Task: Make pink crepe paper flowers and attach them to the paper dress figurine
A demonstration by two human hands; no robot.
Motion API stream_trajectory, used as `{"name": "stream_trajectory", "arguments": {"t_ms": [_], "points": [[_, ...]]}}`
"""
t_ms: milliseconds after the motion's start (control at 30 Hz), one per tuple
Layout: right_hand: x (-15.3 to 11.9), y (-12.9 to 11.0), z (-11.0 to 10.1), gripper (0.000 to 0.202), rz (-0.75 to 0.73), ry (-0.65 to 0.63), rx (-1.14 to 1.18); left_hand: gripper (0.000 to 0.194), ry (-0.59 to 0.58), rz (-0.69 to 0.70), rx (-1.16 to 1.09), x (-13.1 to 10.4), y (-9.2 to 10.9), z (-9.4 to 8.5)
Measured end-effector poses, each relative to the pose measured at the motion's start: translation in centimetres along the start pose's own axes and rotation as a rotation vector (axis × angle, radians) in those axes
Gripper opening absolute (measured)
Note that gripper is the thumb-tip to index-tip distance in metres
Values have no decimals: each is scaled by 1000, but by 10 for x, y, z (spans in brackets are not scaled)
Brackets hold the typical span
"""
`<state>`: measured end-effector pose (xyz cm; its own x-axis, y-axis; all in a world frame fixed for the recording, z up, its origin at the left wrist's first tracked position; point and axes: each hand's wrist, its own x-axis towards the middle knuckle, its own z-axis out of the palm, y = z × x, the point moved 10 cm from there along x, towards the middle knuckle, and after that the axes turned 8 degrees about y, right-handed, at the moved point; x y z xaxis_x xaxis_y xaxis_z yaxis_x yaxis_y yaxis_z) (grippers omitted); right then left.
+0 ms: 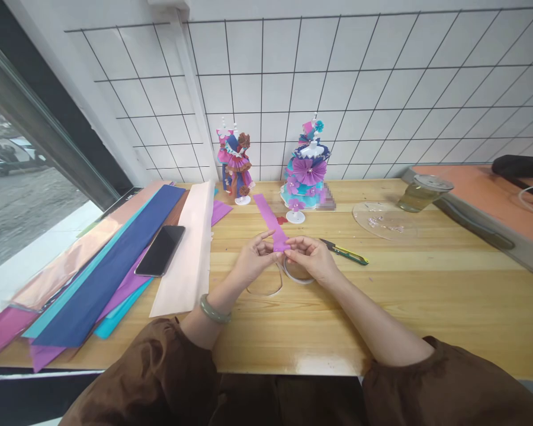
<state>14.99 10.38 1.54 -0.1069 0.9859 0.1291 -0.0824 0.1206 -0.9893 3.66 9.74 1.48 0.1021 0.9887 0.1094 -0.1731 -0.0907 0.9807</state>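
Note:
A long purple strip of crepe paper (269, 214) stretches away from me over the wooden table, its near end raised between both hands. My left hand (258, 254) pinches the left side of that end with thumb and fingers. On the other side, my right hand (310, 258) pinches the same end. Beneath the hands lie a roll of tape (298, 280) and a thin loop of ribbon or strip (266, 293), both partly hidden. A yellow-green utility knife (346, 252) lies just right of my right hand.
Left stand stacked crepe paper sheets (111, 266), with a phone (160, 251) on top. Small mannequins in paper dresses (237, 168), (308, 171) stand by the tiled wall. At right are a clear plate of beads (382, 222), a lidded cup (421, 194) and an orange surface (479, 201).

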Motion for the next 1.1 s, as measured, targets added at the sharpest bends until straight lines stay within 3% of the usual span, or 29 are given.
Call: {"name": "stream_trajectory", "arguments": {"t_ms": [333,600,933,1100], "points": [[-1,-14,-1,28,-163,20,-219,54,83,64,68,2,3,-8],[-5,-31,2,21,-381,-7,-369,24,51,185,192,0,9,-7],[-7,-33,6,20,-376,-53,-356,23,23,175,170,-1,8,-3],[-7,-34,6,19,-407,-58,-389,23,38,232,391,-5,19,-3]]}}
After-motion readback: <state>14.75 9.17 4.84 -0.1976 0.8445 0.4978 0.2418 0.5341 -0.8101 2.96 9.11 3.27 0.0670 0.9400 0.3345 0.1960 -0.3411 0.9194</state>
